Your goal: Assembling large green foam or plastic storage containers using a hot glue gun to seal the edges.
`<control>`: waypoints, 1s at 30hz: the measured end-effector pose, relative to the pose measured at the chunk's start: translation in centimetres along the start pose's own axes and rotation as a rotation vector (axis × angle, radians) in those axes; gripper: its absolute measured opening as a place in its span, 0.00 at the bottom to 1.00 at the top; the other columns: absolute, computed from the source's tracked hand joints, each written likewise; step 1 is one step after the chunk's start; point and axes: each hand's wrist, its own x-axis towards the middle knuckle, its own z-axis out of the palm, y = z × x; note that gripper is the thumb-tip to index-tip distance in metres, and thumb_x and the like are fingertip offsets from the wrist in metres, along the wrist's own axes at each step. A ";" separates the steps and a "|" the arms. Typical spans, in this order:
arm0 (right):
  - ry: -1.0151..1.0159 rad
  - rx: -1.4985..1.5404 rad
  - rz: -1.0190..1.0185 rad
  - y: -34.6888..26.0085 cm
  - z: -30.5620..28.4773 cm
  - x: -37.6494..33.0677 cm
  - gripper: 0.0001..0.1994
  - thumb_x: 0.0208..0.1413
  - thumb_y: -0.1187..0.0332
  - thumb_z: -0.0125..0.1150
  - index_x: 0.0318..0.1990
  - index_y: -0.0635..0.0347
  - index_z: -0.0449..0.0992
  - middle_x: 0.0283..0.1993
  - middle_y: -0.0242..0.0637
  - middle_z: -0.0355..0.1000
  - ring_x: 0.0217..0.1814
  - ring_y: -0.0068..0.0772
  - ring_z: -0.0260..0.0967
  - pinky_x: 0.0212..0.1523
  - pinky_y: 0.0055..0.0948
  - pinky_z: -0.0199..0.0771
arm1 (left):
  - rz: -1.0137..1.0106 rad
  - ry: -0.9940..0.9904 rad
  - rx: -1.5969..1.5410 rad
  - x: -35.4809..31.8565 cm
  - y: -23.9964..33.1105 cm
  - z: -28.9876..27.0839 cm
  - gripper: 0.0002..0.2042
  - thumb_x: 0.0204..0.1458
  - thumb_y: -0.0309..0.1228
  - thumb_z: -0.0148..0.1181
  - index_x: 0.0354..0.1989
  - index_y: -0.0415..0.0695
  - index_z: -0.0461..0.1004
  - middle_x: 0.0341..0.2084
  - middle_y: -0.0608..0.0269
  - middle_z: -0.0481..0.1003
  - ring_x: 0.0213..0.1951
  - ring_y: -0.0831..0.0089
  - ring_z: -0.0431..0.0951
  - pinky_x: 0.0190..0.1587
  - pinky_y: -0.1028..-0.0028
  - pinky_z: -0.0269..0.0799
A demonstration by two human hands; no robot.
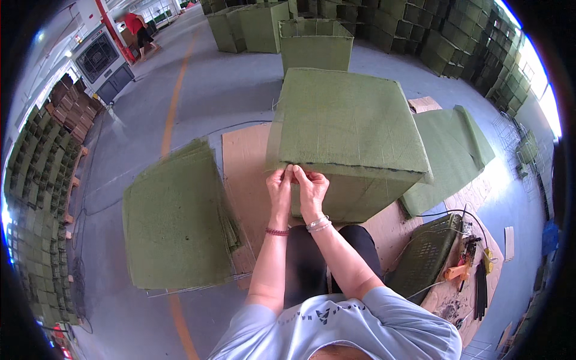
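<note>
A large green fabric-covered box (pixel 351 123) stands in front of me on brown cardboard (pixel 243 168). My left hand (pixel 279 185) and my right hand (pixel 312 189) meet at the box's near upper edge. Their fingertips pinch together at the dark seam along that edge. Whatever small thing they pinch is hidden by the fingers. A red bead bracelet is on my left wrist and silver bangles are on my right.
A stack of green felt panels on wire frames (pixel 174 219) lies to my left. More green sheets (pixel 450 147) lie to the right. A dark plastic crate (pixel 429 255), tools and black ties (pixel 477 270) sit lower right. Finished green boxes (pixel 315 42) stand beyond. A person in red (pixel 137 25) is far off.
</note>
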 end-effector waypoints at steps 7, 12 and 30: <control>0.045 0.006 -0.065 0.4 -0.3 0.0 0.05 0.48 0.71 0.66 0.25 0.63 0.78 0.22 0.25 0.71 0.21 0.12 0.61 0.21 0.16 0.57 | -0.161 -0.045 -0.101 -0.2 1.9 -0.8 0.13 0.57 0.37 0.54 0.27 0.40 0.74 0.23 0.67 0.73 0.25 0.80 0.71 0.31 0.78 0.70; 0.032 0.007 -0.062 0.1 0.0 -0.1 0.07 0.48 0.70 0.67 0.23 0.62 0.77 0.19 0.21 0.66 0.18 0.10 0.54 0.19 0.17 0.51 | -0.139 0.051 -0.069 0.3 1.4 -1.0 0.14 0.56 0.38 0.56 0.25 0.41 0.73 0.21 0.66 0.72 0.24 0.78 0.71 0.29 0.77 0.69; -0.016 0.093 -0.048 -0.7 -0.4 -0.5 0.08 0.50 0.71 0.64 0.22 0.62 0.75 0.18 0.23 0.67 0.17 0.14 0.57 0.19 0.17 0.53 | -0.088 0.059 -0.107 -0.6 0.1 -0.7 0.13 0.57 0.36 0.54 0.26 0.41 0.72 0.21 0.67 0.73 0.24 0.79 0.71 0.30 0.77 0.69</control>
